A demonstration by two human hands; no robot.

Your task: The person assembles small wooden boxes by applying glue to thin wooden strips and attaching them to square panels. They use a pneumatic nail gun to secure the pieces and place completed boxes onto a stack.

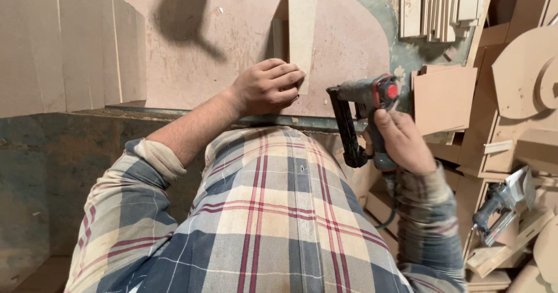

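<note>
My left hand (268, 86) grips the lower end of a narrow upright fibreboard strip (302, 22) that stands on a large rounded brown panel (221, 43) on the workbench. My right hand (404, 142) is closed around the handle of a dark pneumatic nail gun (363, 110) with a red cap, held just right of the strip, near the bench's front edge. The gun's long magazine points down toward my plaid shirt. An air hose runs down from the handle.
Flat boards (64, 43) lie on the bench at the left. Stacked wooden strips (442, 8) lean at the upper right. Cut fibreboard pieces (444, 98) and curved offcuts (526, 72) pile at the right, with a second power tool (503, 203) lying among scraps.
</note>
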